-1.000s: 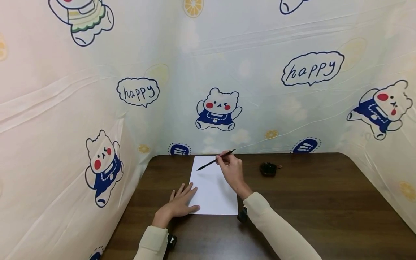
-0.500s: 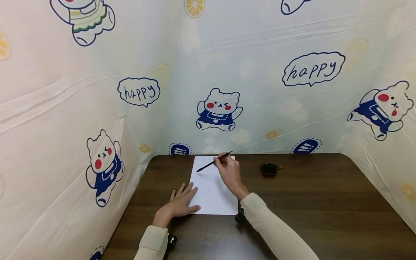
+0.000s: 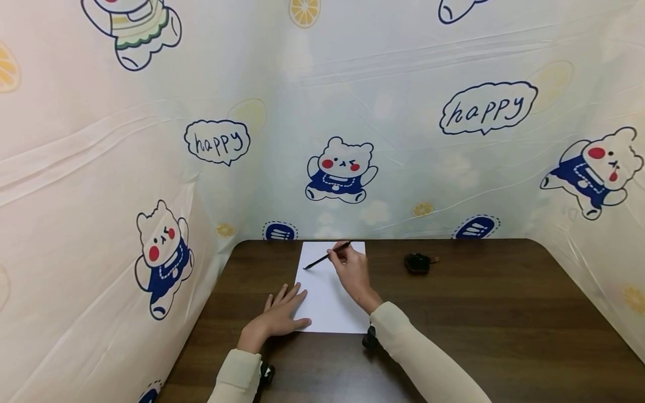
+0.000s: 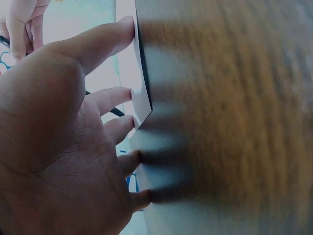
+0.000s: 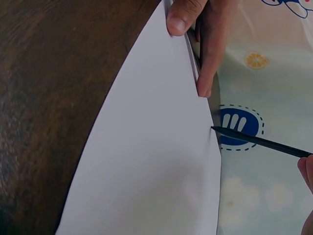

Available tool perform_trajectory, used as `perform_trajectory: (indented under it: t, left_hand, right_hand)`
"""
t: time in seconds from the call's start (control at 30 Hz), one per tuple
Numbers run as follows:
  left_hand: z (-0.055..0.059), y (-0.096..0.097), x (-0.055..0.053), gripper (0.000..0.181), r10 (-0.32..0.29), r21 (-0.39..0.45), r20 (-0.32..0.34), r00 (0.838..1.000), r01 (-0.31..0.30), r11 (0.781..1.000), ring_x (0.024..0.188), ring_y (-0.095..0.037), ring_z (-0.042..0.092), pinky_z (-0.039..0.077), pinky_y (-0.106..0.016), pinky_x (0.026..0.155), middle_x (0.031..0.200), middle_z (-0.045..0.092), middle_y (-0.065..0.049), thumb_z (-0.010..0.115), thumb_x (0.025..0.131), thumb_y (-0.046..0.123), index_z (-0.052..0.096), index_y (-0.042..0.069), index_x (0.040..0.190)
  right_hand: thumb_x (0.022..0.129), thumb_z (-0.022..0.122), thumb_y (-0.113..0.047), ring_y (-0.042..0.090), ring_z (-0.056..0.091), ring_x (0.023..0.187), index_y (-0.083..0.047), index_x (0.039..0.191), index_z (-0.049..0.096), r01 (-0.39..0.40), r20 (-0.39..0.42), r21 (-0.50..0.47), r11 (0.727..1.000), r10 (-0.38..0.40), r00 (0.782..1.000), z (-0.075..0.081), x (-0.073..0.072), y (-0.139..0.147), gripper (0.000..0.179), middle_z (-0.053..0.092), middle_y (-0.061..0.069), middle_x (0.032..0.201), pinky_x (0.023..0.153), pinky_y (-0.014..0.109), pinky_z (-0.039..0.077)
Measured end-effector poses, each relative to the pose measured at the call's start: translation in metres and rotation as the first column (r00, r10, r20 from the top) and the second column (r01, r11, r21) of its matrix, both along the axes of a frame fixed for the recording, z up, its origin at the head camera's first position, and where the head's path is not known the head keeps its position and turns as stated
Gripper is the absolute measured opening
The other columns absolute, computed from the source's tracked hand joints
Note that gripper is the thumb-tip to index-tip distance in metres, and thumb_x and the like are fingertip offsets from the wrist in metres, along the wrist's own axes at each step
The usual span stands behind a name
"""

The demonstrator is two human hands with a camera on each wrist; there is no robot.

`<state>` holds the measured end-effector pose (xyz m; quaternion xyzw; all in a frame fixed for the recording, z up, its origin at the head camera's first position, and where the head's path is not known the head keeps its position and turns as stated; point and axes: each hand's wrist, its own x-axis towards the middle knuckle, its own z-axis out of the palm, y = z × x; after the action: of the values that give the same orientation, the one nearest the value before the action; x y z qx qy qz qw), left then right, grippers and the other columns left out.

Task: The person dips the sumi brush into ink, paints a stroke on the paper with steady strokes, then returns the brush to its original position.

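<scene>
A white sheet of paper (image 3: 325, 308) lies on the brown table. My left hand (image 3: 276, 320) rests flat at its lower left edge, fingers spread and straight, thumb and some fingertips on the sheet. In my right hand (image 3: 354, 275), thumb and fingers pinch a slim black pencil (image 3: 317, 262), held slanted over the upper part of the paper. Its dark pointed tip meets the sheet near the left edge in the right wrist view, where the pencil (image 5: 266, 142) shows against the curtain and only a bit of the right fingers (image 5: 307, 171) appears.
A small black object (image 3: 417, 263) with a short tan end sits on the table (image 3: 478, 313), right of the paper. A pale curtain (image 3: 403, 168) printed with bears surrounds the table at the back and sides. Dark wrist devices (image 3: 370, 338) sit at both sleeves.
My right hand has shifted slightly left and toward me, bringing the pencil tip a little lower on the sheet. The left hand stays in place on the paper.
</scene>
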<state>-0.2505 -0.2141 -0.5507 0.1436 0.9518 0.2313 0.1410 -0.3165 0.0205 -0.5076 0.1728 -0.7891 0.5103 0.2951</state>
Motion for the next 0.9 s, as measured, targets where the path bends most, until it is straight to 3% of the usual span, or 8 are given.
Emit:
perform_trajectory:
  t: [0.23,0.27,0.43,0.57,0.67,0.9]
  left_hand:
    - [0.003,0.002,0.000,0.090,0.020,-0.009,0.009,1.000,-0.019,1.000,0.167,-0.044,0.001,-0.003,-0.078,0.125,0.180,0.018,-0.009,0.071,0.094,0.063,0.039,0.020,0.166]
    - [0.000,0.000,-0.001,0.091,0.013,-0.004,0.001,1.000,-0.013,1.000,0.167,-0.045,0.001,-0.003,-0.079,0.125,0.180,0.017,-0.009,0.070,0.093,0.064,0.039,0.021,0.167]
    - [0.006,0.000,0.002,0.092,-0.016,0.010,-0.003,1.000,0.016,1.000,0.164,-0.050,0.003,-0.004,-0.083,0.121,0.179,0.019,-0.014,0.070,0.093,0.066,0.040,0.019,0.166]
    - [0.005,-0.001,0.001,0.091,-0.022,0.012,-0.005,1.000,0.022,1.000,0.164,-0.050,0.002,-0.004,-0.083,0.121,0.179,0.019,-0.014,0.070,0.094,0.065,0.040,0.019,0.166]
    - [-0.003,-0.002,-0.002,0.092,-0.026,0.007,-0.016,1.000,0.026,1.000,0.164,-0.051,0.002,-0.003,-0.084,0.120,0.180,0.018,-0.013,0.070,0.093,0.067,0.040,0.020,0.166]
    - [0.006,0.002,0.001,0.093,-0.011,-0.006,0.003,1.000,0.011,1.000,0.165,-0.050,0.002,-0.004,-0.083,0.122,0.179,0.019,-0.014,0.071,0.092,0.065,0.040,0.018,0.166]
  right_hand:
    - [0.100,0.077,-0.015,0.017,0.080,0.080,-0.007,0.100,0.074,0.005,-0.003,0.055,0.998,-0.005,1.000,-0.001,0.004,-0.001,0.009,0.080,0.008,0.091,0.071,0.029,0.065]
    - [0.100,0.077,-0.015,0.017,0.080,0.080,-0.007,0.100,0.074,0.012,-0.006,0.067,0.998,-0.011,1.000,-0.001,0.005,-0.001,0.009,0.080,0.008,0.091,0.072,0.029,0.065]
    - [0.100,0.076,-0.014,0.017,0.080,0.081,-0.005,0.100,0.073,0.029,-0.018,0.123,0.992,-0.027,0.999,-0.001,0.010,-0.003,0.009,0.080,0.008,0.090,0.072,0.027,0.065]
    - [0.100,0.075,-0.013,0.017,0.080,0.080,-0.005,0.099,0.073,0.024,-0.041,0.155,0.988,-0.018,0.999,-0.001,0.010,-0.005,0.009,0.080,0.009,0.089,0.071,0.026,0.064]
    - [0.100,0.075,-0.012,0.017,0.080,0.080,-0.005,0.099,0.073,0.022,-0.064,0.169,0.985,-0.011,0.998,0.000,0.011,-0.006,0.008,0.080,0.009,0.089,0.071,0.024,0.064]
    - [0.101,0.073,-0.010,0.017,0.081,0.079,-0.004,0.098,0.073,0.007,-0.087,0.188,0.982,0.009,0.996,0.002,0.013,-0.005,0.007,0.080,0.009,0.089,0.070,0.024,0.064]
